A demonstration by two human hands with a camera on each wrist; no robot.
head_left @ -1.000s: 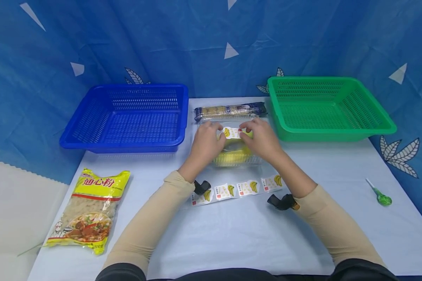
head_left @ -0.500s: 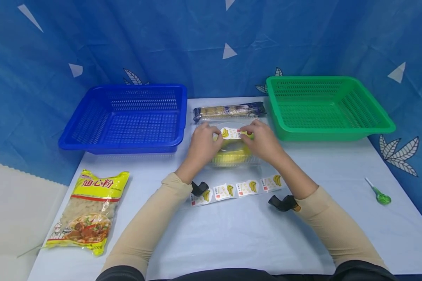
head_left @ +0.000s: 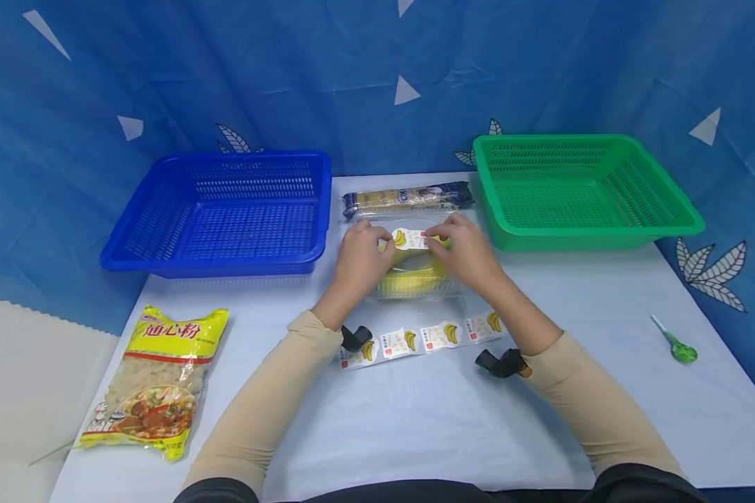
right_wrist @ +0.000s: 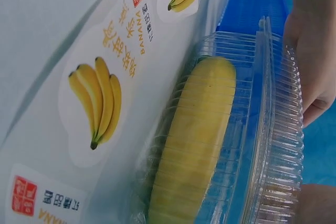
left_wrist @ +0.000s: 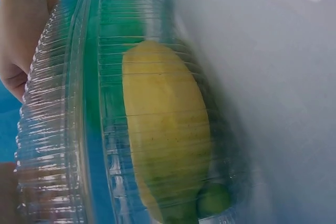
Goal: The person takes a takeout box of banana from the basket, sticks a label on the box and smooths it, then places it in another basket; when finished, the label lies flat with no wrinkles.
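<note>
A clear plastic clamshell box (head_left: 415, 290) with a ribbed rim sits in mid-table, lid down. Through its wall shows a yellow banana (left_wrist: 168, 124), greenish at one end; the right wrist view shows a long yellow banana (right_wrist: 194, 135) too. Over the lid lies a white sticker (head_left: 409, 239) printed with bananas. My left hand (head_left: 360, 258) pinches its left end between thumb and forefinger, and my right hand (head_left: 467, 255) pinches the right end. Whether the sticker's whole underside touches the lid cannot be seen. A strip of matching banana stickers (head_left: 440, 337) lies in front of the box.
Behind the box lies a pasta packet (head_left: 409, 198). A blue basket (head_left: 214, 268) stands at back left, a green basket (head_left: 598, 239) at back right. A yellow bag of macaroni (head_left: 154, 384) lies at left, a green lollipop (head_left: 682, 351) at right.
The sticker and both hands hold nearly the same place over the lid, with only slight finger shifts. The whole head view has drifted a little.
</note>
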